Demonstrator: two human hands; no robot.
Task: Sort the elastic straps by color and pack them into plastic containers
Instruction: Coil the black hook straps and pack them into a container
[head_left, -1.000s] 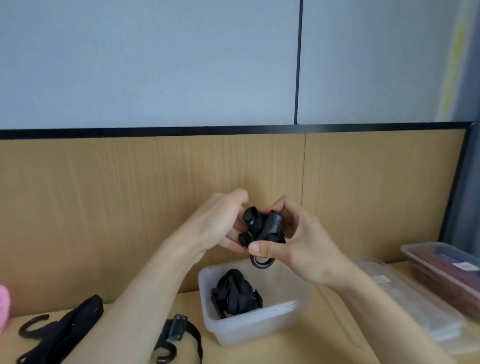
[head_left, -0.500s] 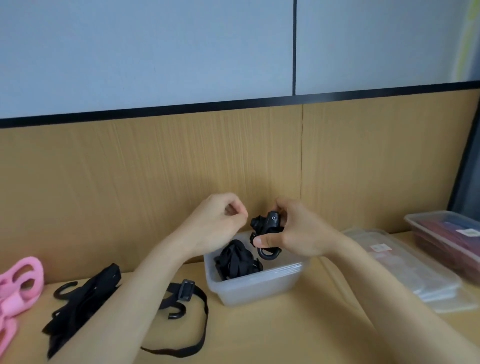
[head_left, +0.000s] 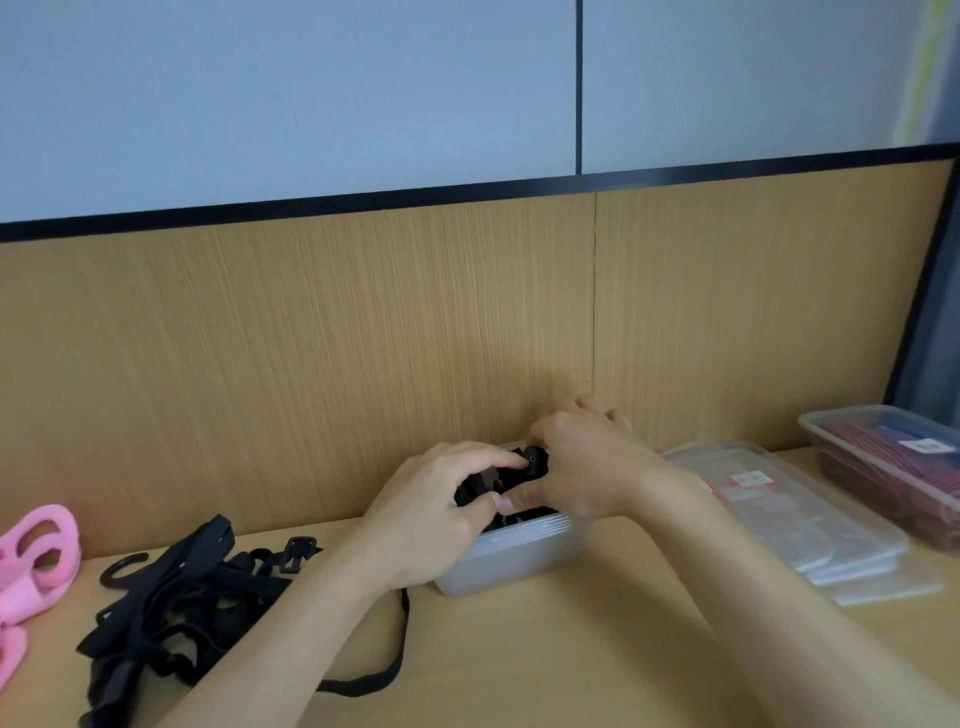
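- Right hand (head_left: 582, 467) grips a black rolled elastic strap (head_left: 535, 462) over the clear plastic container (head_left: 514, 561), frame centre.
- Left hand (head_left: 441, 499) pinches the same strap.
- Loose black straps (head_left: 182, 597) lie lower left.

Loose straps (head_left: 171, 608) left of container (head_left: 519, 561)

Gripping rolled black strap (head_left: 535, 464) with right hand (head_left: 587, 467), low at the mouth of clear container (head_left: 519, 564); pinching the same bundle from the other side with left hand (head_left: 431, 504). More black webbing inside the container, under the fingers. Left of it on wooden desk (head_left: 571, 665): loose pile of black straps (head_left: 171, 597) with hooks and a tail under the left forearm, then pink looped items (head_left: 36, 556) at frame edge. Right of it: stack of clear lids (head_left: 795, 525), then lidded container of red straps (head_left: 893, 467). Wood back panel (head_left: 311, 364) behind everything.
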